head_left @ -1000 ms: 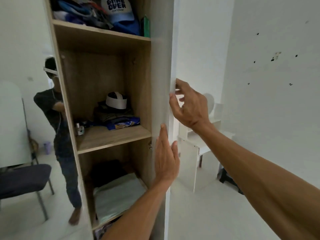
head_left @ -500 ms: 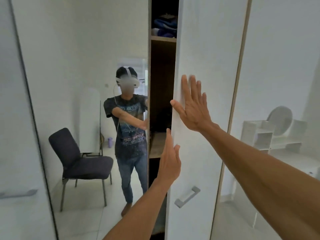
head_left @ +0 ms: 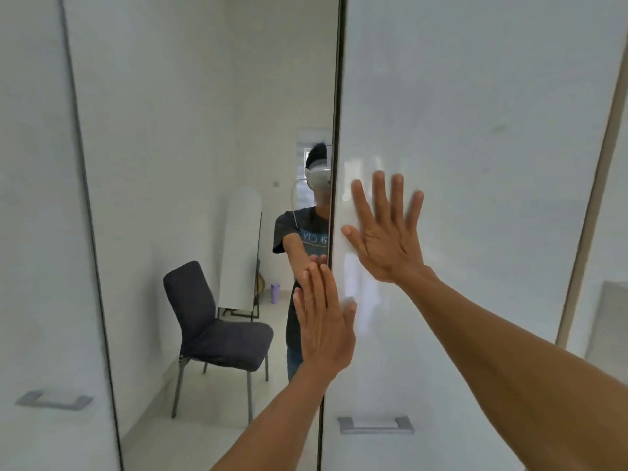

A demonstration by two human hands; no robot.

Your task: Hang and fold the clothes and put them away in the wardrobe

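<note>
our left hand (head_left: 323, 321) lies flat, fingers straight, on the seam edge of the wardrobe's white door (head_left: 475, 147); our right hand (head_left: 387, 232) presses it spread-fingered, higher up, above the grey handle (head_left: 375, 424). alongside, the mirrored door (head_left: 190, 130) reflects a dark chair (head_left: 217, 331).

Bare left hand (head_left: 323, 321), bare right hand (head_left: 387, 239), forearms uncovered to near frame edge. In mirror (head_left: 204, 130) reflection: dark short-sleeved T-shirt (head_left: 311, 220) with pale blue chest print, white headset (head_left: 317, 176), thin white cable (head_left: 294, 200) trailing from it, blue jeans (head_left: 294, 363).
</note>
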